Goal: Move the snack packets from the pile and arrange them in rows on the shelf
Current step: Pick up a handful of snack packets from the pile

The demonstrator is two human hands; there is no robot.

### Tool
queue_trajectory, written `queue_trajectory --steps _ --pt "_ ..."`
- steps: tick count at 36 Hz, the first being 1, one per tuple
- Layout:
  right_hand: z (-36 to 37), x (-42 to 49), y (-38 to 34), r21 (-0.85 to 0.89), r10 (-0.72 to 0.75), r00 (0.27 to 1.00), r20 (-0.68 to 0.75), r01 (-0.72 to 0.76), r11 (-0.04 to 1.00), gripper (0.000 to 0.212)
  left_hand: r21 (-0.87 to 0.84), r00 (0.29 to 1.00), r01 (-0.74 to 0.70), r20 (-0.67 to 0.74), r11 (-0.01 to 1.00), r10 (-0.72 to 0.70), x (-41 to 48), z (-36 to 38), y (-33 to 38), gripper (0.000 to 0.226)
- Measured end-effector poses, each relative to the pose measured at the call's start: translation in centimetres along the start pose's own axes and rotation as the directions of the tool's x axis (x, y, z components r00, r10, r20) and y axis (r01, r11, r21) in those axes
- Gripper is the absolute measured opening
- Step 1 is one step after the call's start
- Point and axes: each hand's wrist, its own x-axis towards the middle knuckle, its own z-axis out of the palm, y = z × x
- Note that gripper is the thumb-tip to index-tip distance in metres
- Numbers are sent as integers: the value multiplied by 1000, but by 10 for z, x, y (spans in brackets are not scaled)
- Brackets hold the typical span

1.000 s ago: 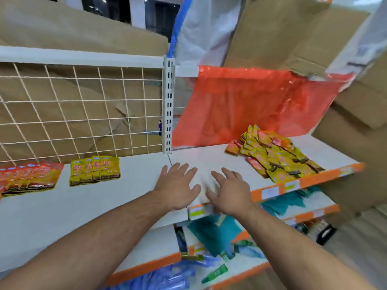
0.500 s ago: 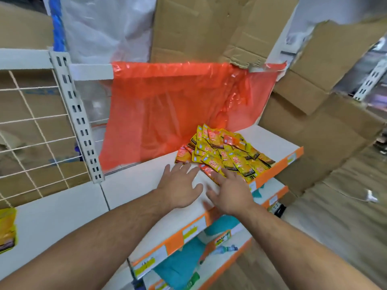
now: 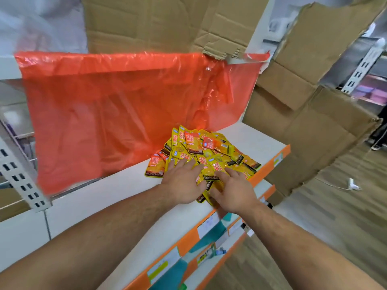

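Yellow pile [image 3: 201,151]: right end of white shelf [image 3: 104,197].
Change: both hands off the bare shelf, now on pile's near edge.
Left hand [image 3: 184,183]: flat, fingers straight.
Right hand [image 3: 232,193]: spread, gripping nothing.
Axes: packets flat, fanned, mostly front-to-back.

Left hand [image 3: 184,184] and right hand [image 3: 233,193] side by side, palms down, fingers loosely spread and nearly straight.

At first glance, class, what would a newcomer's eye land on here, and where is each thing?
The big orange plastic sheet hanging behind the white shelf stands out first. Before it lies a pile of yellow snack packets, with the left hand and right hand spread on its near edge.
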Motion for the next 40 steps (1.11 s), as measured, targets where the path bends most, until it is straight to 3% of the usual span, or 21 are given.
queue_trajectory --steps 11,15,23,34,40 --pt "5 69 61 12 -186 982 37 186 982 65 56 981 190 -34 980 -189 49 14 38 58" --pt "2 91 75 -37 -243 970 7 243 969 64 56 933 350 -104 935 -343 62 10 57 40" --pt "2 114 87 21 -331 943 31 331 943 66 59 829 552 -150 832 -539 71 19 79 35" --pt "1 128 85 274 -261 963 73 232 933 62 -222 713 658 -126 720 -690 86 19 86 24" --pt "-2 137 86 402 -239 962 134 168 900 31 -377 617 715 -55 588 -785 91 18 84 20"
